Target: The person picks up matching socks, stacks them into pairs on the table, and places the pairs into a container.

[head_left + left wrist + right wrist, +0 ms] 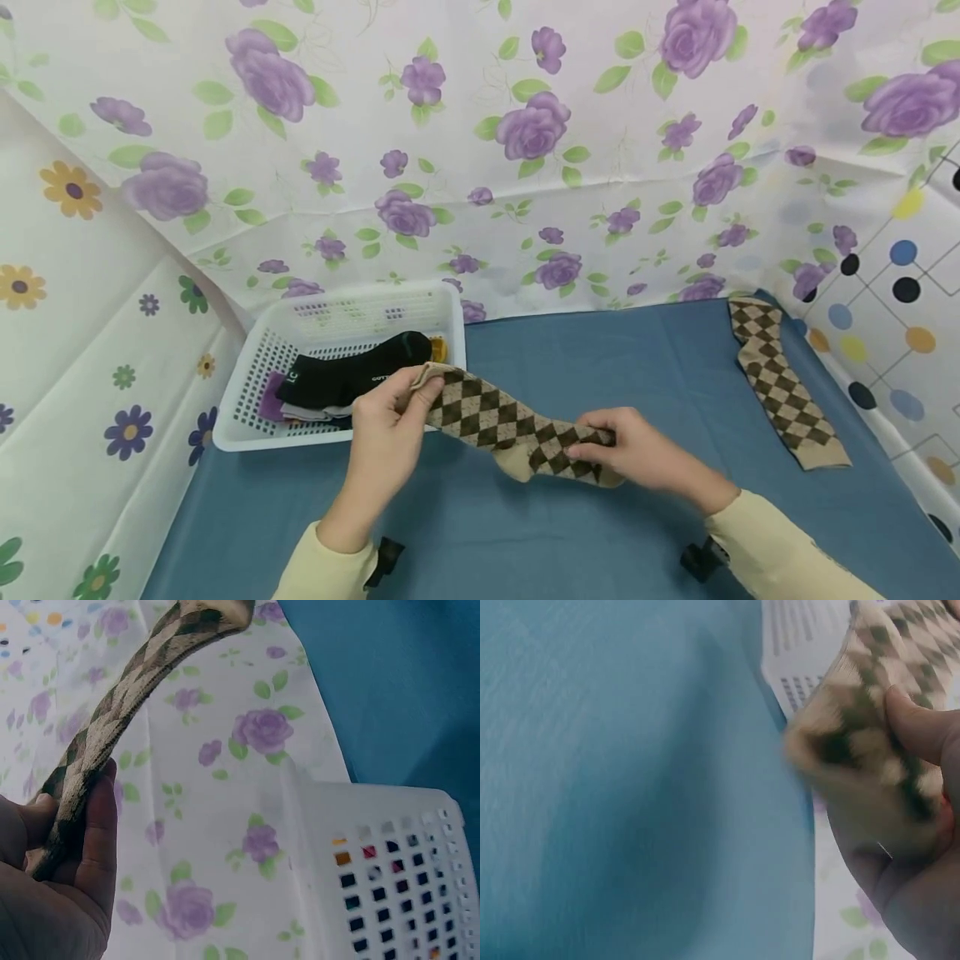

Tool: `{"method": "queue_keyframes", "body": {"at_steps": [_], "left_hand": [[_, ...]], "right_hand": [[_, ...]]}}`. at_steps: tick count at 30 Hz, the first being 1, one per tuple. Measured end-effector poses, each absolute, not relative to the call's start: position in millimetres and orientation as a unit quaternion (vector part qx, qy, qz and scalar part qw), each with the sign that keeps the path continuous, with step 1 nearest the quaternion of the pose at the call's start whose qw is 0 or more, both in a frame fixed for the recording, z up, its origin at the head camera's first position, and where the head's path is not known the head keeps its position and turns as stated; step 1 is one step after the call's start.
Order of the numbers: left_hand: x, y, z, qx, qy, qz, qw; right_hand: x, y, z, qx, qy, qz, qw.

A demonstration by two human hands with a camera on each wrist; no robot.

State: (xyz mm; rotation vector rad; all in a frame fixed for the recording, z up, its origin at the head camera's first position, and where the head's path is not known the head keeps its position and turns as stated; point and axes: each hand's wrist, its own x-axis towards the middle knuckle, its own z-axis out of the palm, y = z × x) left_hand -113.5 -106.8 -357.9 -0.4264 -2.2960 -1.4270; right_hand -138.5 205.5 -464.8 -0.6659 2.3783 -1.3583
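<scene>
A tan and dark brown argyle sock (487,414) is stretched in the air between both hands, its plain tan heel hanging down. My left hand (391,419) pinches the cuff between thumb and fingers, in front of the basket's right side. At the toe end, my right hand (633,447) grips the sock with the thumb on top. The right wrist view shows the toe of the sock (862,750) blurred under the thumb. A second argyle sock (783,383) of the same pattern lies flat on the blue cloth at the far right.
At the back left stands a white perforated basket (247,408) holding a black sock (352,367) and several other folded pieces, purple, grey and yellow among them. Blue cloth (525,533) covers the table. Flower-printed sheets (480,142) hang behind and at the sides.
</scene>
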Motion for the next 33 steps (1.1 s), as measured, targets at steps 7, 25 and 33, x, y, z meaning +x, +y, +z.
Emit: {"method": "queue_keyframes", "body": {"at_steps": [7,25,33], "left_hand": [[-106,-115,-351,-0.067,-0.809,-0.558,0.172],[-110,-139,-408,-0.002,-0.775,-0.627,0.078],[-105,-138,-417,0.032,-0.796,-0.602,0.055]], "right_hand": [[-140,231,-456,-0.192,0.839,-0.495,0.122],[-136,264,-456,-0.029,0.698,-0.711,0.081],[-135,267,-459,0.003,0.668,-0.739,0.089]]}}
